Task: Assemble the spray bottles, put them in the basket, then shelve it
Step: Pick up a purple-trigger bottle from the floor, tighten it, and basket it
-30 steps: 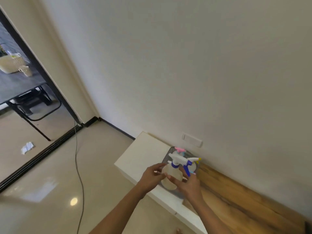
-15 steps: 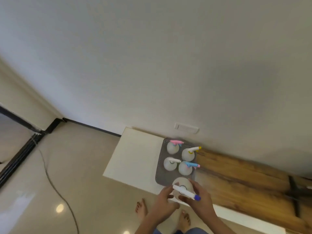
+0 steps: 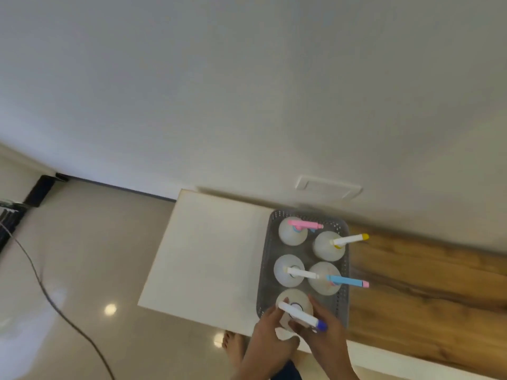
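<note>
Head view, left to right: left hand [image 3: 270, 326] and right hand [image 3: 325, 331], fingers wrapped round the blue-tipped spray bottle [image 3: 295, 307], lower it into the grey basket's [image 3: 267, 259] near-left gap; best kept upright, clear of neighbouring nozzles.

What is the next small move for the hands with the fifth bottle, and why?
Probably lower the bottle into the basket and let go. Both the left hand and the right hand hold it over the free near spot; four others already stand inside.

Plain room, as I see it.
White wall [image 3: 247, 91], glossy beige floor [image 3: 90, 256], white counter [image 3: 208, 250] beside a wooden top [image 3: 428, 286].
</note>
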